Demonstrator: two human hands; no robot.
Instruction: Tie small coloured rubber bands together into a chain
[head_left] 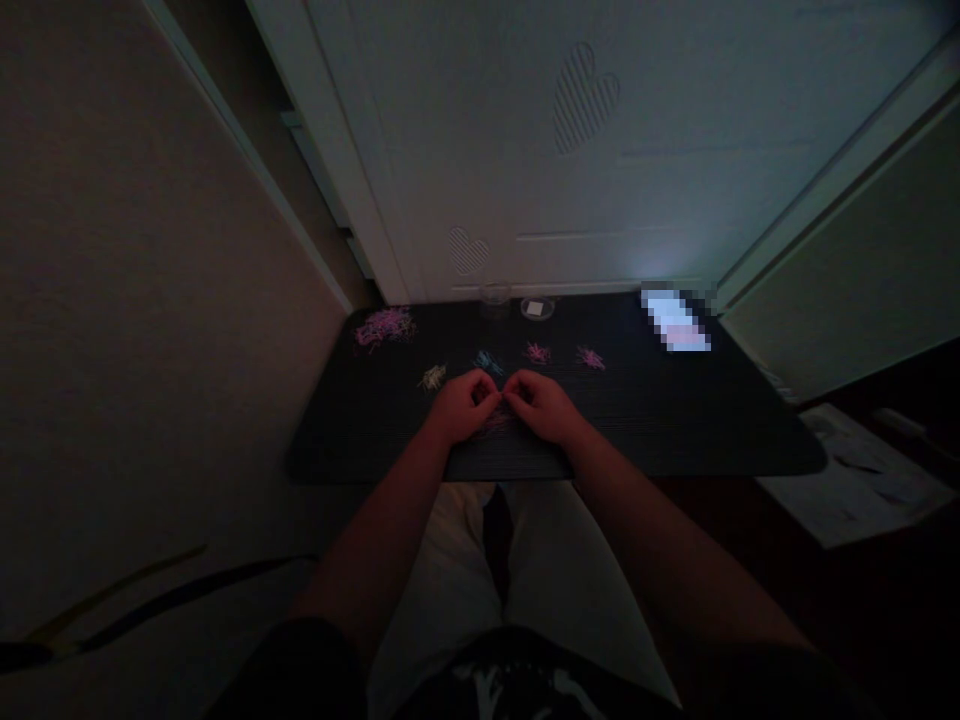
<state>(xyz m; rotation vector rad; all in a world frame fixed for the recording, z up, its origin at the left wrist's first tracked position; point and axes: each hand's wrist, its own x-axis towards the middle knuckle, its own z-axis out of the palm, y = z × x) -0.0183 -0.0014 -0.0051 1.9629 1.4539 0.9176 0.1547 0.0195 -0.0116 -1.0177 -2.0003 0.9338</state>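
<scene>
Near the front of the dark table [645, 420], my left hand [466, 405] and my right hand [541, 405] meet, thumbs and fingertips pinched together. Whatever sits between the fingertips is too small and dim to make out. Below and between them lies a low scatter of thin pinkish strands [495, 424], partly covered by the hands. Just beyond are small heaps of similar thin pieces: a cream heap [433, 377], a blue heap [487, 362] partly behind my left hand, a pink heap [536, 352] and a pink-purple heap [591, 358].
A larger mixed pink and purple pile [384, 327] occupies the table's back left corner. At the back edge stand a clear round container [495, 300] and a clear round lid [537, 308] with a white square on it. A bright blurred-out object [676, 320] lies back right.
</scene>
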